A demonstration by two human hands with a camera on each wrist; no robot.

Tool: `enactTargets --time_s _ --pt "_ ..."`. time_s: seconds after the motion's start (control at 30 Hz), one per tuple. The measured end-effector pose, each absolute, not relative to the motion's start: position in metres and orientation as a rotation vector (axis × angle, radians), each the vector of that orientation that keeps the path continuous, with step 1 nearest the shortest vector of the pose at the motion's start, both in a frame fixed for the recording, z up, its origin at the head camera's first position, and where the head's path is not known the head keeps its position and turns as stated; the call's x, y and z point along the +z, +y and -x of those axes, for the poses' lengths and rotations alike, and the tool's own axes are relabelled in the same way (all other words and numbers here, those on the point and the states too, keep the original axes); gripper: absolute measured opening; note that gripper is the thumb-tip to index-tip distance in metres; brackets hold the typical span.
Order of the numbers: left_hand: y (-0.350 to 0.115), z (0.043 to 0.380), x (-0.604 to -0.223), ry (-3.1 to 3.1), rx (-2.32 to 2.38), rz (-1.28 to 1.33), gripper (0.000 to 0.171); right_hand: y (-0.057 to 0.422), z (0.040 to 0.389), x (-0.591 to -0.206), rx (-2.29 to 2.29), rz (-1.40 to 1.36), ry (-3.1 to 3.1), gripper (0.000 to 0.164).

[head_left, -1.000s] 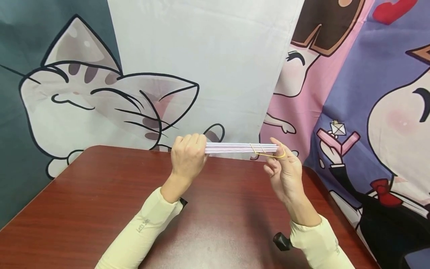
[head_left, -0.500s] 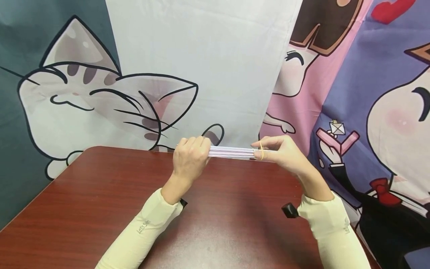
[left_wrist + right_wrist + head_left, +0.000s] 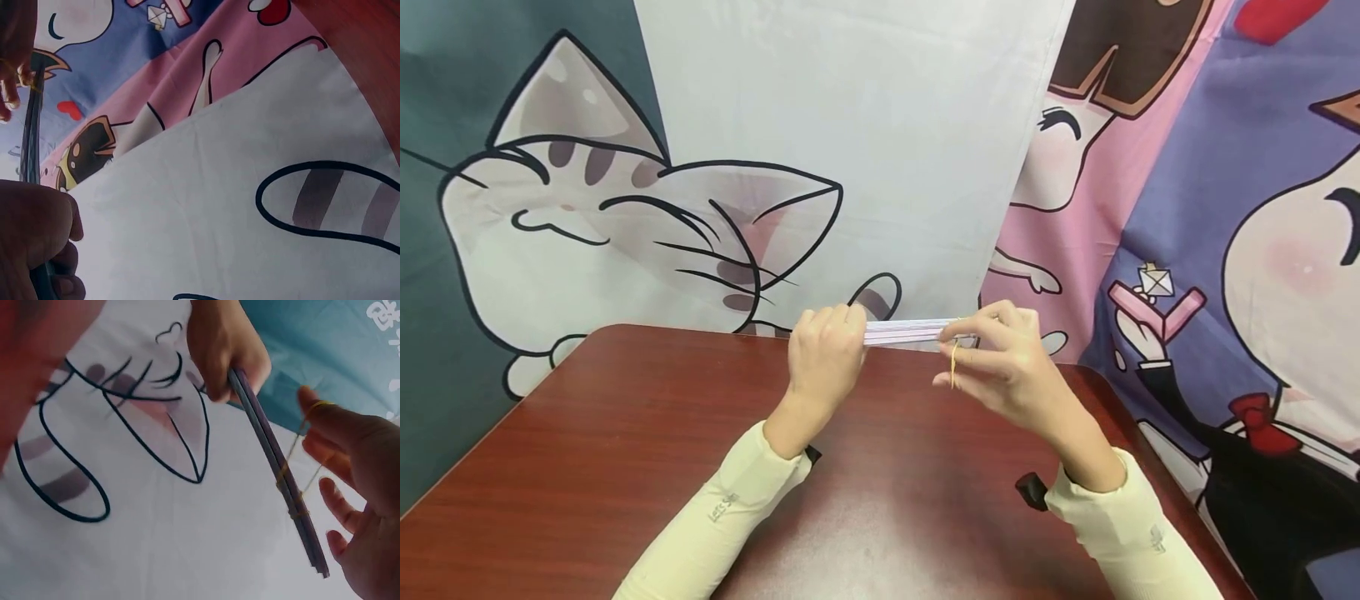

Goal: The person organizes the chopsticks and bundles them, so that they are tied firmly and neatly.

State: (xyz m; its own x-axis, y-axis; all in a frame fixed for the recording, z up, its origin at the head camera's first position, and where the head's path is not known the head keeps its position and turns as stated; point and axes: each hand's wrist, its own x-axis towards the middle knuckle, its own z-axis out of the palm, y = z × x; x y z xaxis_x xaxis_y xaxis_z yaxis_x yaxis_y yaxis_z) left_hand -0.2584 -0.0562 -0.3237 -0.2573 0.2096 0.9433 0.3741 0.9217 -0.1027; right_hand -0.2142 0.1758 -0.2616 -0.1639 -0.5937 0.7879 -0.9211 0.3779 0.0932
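Observation:
In the head view my left hand [image 3: 825, 354] grips one end of a bundle of thin, pale purple-white sticks [image 3: 902, 332], held level above the table. My right hand [image 3: 1011, 362] is at the other end, fingers spread, overlapping the sticks there. A yellow rubber band [image 3: 953, 364] stretches across its fingers. From the right wrist, the band is wound round the bundle [image 3: 269, 437] near its free end, and its loose loop runs out to a digit of the right hand [image 3: 375, 481]. The left wrist view shows the left fist [image 3: 37, 231] round the bundle.
A reddish-brown wooden table [image 3: 625, 442] lies under both forearms. Behind it hangs a cloth backdrop [image 3: 850, 100] printed with a cartoon cat and figures. A small black device [image 3: 1032, 492] is at the right wrist.
My right hand has gone from pulling the band at the sticks' right end, over that end, to a spot further left with the band stretched below the sticks. The left hand keeps its grip.

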Motion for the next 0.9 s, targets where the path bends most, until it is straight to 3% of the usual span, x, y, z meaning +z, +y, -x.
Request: enactTargets --time_s 0.13,0.3,0.5,0.63,0.77,0.9 --pt "-0.057 0.257 -0.322 -1.85 -0.185 0.382 0.023 0.173 0.204 -0.27 0.647 -1.375 -1.723 0.027" --pt "-0.059 0.257 -0.32 -1.827 -0.2 0.348 0.024 0.176 0.194 -0.29 1.115 -1.268 -1.633 0.026" --pt "-0.058 0.257 -0.32 -1.787 -0.208 0.346 0.026 0.178 0.181 -0.306 2.138 -0.887 -1.548 0.02" --pt "-0.056 0.257 -0.32 -1.778 -0.208 0.367 0.025 0.181 0.177 -0.301 2.689 -0.555 -1.345 0.028" --pt "-0.055 0.257 -0.321 -1.773 -0.214 0.377 0.024 0.185 0.18 -0.295 2.842 -0.331 -1.291 0.026" --pt "-0.056 0.258 -0.319 -1.744 -0.194 0.408 0.024 0.189 0.189 -0.295 2.839 -0.374 -1.269 0.026"
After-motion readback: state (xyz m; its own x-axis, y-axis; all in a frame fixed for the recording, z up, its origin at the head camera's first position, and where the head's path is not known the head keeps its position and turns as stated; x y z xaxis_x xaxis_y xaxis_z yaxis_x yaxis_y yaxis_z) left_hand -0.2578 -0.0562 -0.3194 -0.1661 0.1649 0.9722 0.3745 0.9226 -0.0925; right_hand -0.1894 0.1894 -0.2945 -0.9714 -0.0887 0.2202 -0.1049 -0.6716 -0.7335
